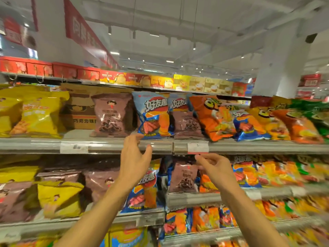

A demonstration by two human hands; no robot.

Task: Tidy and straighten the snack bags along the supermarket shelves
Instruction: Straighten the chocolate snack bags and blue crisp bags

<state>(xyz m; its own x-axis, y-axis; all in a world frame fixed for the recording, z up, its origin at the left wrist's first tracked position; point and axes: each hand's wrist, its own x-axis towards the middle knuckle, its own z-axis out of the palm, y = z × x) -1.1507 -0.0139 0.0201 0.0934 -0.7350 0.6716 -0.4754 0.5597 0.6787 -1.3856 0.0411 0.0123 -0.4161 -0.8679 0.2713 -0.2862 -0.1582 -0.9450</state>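
Snack bags fill the shelves in the head view. On the upper shelf a blue bag point(153, 114) stands between a brown bag point(112, 114) and a second brown bag point(187, 122), with a tilted orange bag point(211, 118) to the right. My left hand point(135, 157) is raised in front of the shelf rail point(106, 146), fingers spread and relaxed just below the blue bag, holding nothing. My right hand point(215, 168) hovers lower right, under a price tag point(197, 147), fingers loosely curled and empty.
Yellow bags point(39, 114) and a cardboard carton point(80, 111) sit at the upper left. Gift boxes point(160, 81) line the top shelf. Lower shelves hold mixed brown, yellow, blue and orange bags point(183, 177). A white pillar point(281, 68) stands at the right.
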